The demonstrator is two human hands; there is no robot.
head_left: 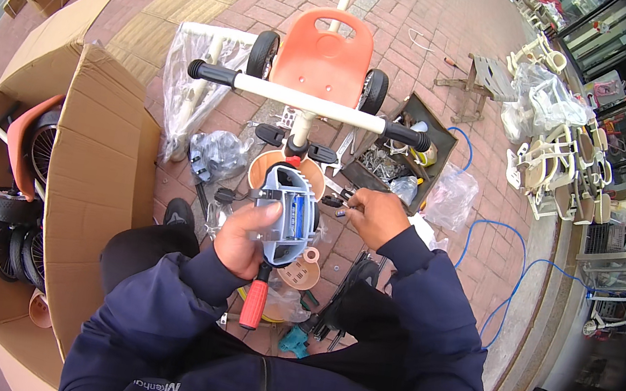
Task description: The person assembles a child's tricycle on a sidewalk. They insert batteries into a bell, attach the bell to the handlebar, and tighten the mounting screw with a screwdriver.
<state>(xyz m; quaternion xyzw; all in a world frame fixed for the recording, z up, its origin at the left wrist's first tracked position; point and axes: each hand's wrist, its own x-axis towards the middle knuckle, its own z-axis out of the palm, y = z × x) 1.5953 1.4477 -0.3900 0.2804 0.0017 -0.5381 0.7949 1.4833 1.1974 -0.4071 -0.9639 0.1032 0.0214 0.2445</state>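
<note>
My left hand (pixel 241 241) is closed at the near left side of a pale blue-grey plastic housing (pixel 283 244), thumb on its edge. The housing's open side faces up, and a blue battery (pixel 297 216) lies in it. A red-handled screwdriver (pixel 254 304) points toward me below that hand; whether the fingers grip it too is hidden. My right hand (pixel 378 220) is closed in a pinch to the right of the housing, with a small piece at the fingertips too small to name. Just beyond stands a child's tricycle with an orange seat (pixel 322 55) and white handlebar (pixel 302 102).
An open metal toolbox (pixel 435 165) of small hardware sits at right. On the left is a large cardboard box (pixel 99 188) holding wheels and an orange seat. A blue hose (pixel 507 305) curves over the brick paving. A teal power tool (pixel 294 342) lies near my legs.
</note>
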